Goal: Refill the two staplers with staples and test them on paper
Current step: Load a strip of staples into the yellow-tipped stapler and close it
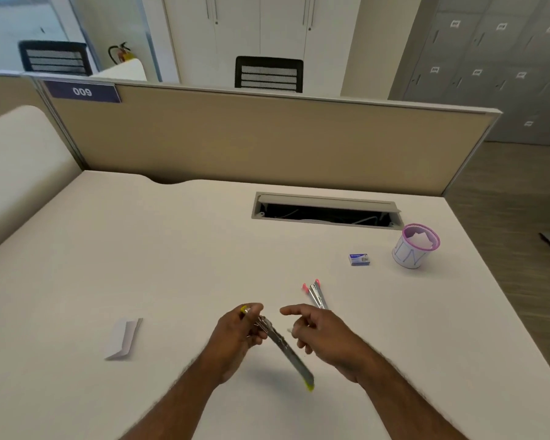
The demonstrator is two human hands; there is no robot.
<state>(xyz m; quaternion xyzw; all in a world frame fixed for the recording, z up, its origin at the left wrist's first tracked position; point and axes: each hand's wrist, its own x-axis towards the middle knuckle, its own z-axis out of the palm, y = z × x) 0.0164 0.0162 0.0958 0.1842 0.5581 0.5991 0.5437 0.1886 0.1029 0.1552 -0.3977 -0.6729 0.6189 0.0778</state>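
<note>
Yellow-tipped stapler (283,344) hangs swung open above the table (172,249), my left hand (235,335) gripping its hinge end so the slim metal magazine lies exposed for loading. My right hand (318,331) curls beside it, pinching something small and pale, probably staples. Pink-tipped stapler (315,293) lies open just beyond, staple box (359,259) farther right, folded paper (124,338) left.

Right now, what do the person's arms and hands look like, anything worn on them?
Both forearms are bare up to the frame edge: no sleeves show. The left hand and right hand wear no gloves, and no watch, bracelet or ring is visible. Fine hair shows along the forearms.
</note>
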